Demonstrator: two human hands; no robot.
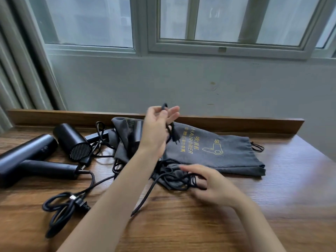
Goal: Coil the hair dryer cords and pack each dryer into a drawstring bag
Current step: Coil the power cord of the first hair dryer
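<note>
My left hand (158,128) is raised over the middle of the table and pinches a black cord (170,132) whose plug dangles below it. My right hand (209,184) lies lower with loosely bent fingers on a tangle of cord (174,179) and crumpled grey cloth. A grey drawstring bag (218,153) with yellow print lies flat behind my hands. A second grey bag (125,140) is bunched to the left with a dark dryer partly inside. Two black hair dryers lie at left, a large one (27,159) and a smaller one (72,140).
A loose cord (61,208) from the large dryer loops across the wooden table (236,224) at front left. A wooden ledge (236,122) runs along the table's back edge under the window wall. A curtain (16,70) hangs at far left.
</note>
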